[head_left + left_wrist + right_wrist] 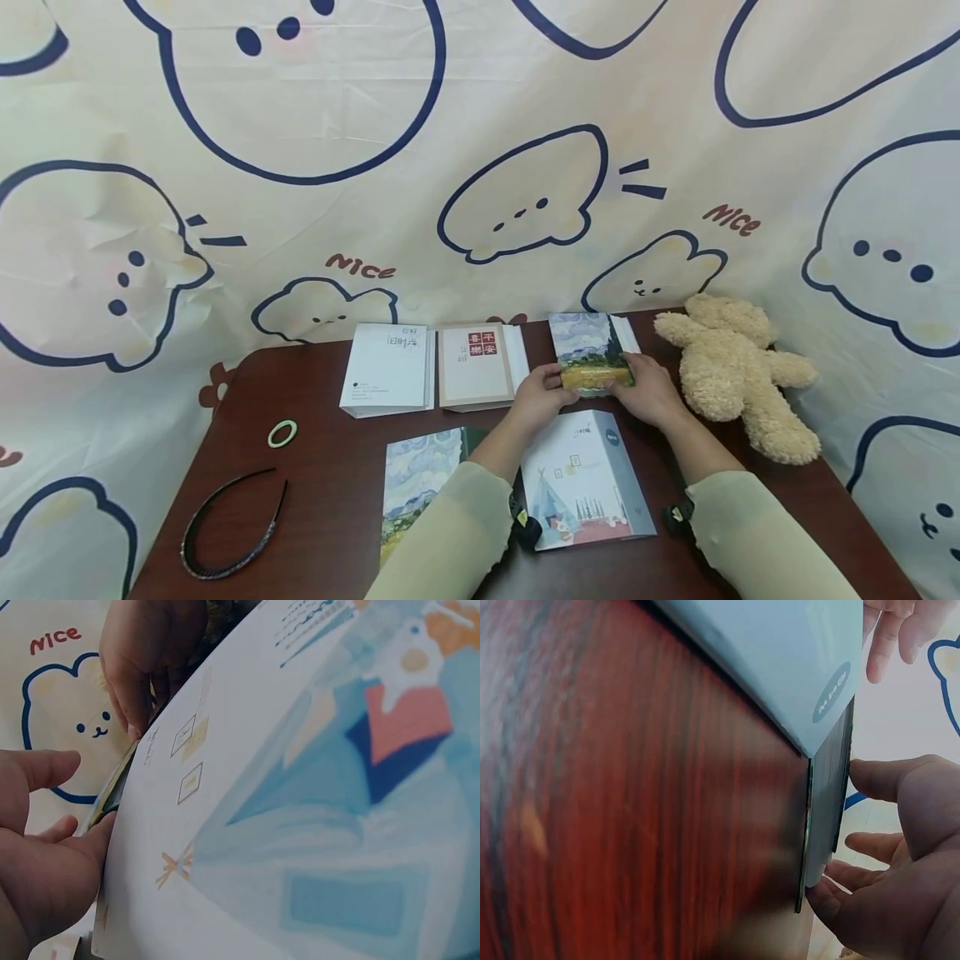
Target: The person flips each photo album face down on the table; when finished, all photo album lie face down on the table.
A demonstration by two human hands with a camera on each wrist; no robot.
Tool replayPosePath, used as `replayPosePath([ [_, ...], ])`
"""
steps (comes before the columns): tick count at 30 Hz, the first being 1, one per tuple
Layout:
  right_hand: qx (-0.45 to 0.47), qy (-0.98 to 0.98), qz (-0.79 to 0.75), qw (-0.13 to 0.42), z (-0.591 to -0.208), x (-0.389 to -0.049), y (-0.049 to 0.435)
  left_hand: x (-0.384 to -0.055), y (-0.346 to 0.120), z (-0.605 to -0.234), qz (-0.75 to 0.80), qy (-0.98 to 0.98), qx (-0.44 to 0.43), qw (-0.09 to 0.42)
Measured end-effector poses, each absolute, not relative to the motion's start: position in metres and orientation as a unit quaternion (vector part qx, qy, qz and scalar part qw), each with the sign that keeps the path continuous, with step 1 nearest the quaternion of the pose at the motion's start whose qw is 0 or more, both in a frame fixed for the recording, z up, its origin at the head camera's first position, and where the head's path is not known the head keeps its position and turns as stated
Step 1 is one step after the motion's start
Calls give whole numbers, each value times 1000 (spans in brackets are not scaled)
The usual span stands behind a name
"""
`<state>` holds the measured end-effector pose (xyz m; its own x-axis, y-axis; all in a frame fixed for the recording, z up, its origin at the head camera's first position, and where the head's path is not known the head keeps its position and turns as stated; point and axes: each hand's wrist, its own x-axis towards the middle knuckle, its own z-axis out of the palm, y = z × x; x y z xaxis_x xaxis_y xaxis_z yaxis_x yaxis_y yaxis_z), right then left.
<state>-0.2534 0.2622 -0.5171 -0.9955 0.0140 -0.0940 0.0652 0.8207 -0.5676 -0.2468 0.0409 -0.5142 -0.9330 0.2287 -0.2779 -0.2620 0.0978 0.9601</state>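
Observation:
At the back right of the table, a book with a painted landscape cover (588,346) lies between my two hands. My left hand (542,393) holds its near left corner, the thumb along the near edge. On the opposite side my right hand (651,390) grips the right edge, thumb on the cover and fingertips at the page side in the right wrist view. Just nearer than this book lies a white and blue book with a tent picture (573,487), below both wrists. Another landscape-cover book (420,475) is partly hidden by the left forearm.
A white book (386,367) and a beige book with red squares (476,362) lie along the back edge. Beside my right hand is a teddy bear (738,375). A pale green ring (282,433) and a dark headband (197,533) are on the left.

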Motion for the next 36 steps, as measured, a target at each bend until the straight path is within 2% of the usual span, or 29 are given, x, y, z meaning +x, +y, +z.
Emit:
replayPosePath([
  [15, 27, 943, -323, 70, -514, -253, 251, -243, 25, -508, 687, 705, -1, 176],
  [26, 40, 907, -407, 96, -508, -251, 246, -237, 17, -492, 687, 709, 13, 159],
  [36, 43, 886, -447, 117, -505, -250, 244, -239, 12, -493, 686, 713, 19, 145],
])
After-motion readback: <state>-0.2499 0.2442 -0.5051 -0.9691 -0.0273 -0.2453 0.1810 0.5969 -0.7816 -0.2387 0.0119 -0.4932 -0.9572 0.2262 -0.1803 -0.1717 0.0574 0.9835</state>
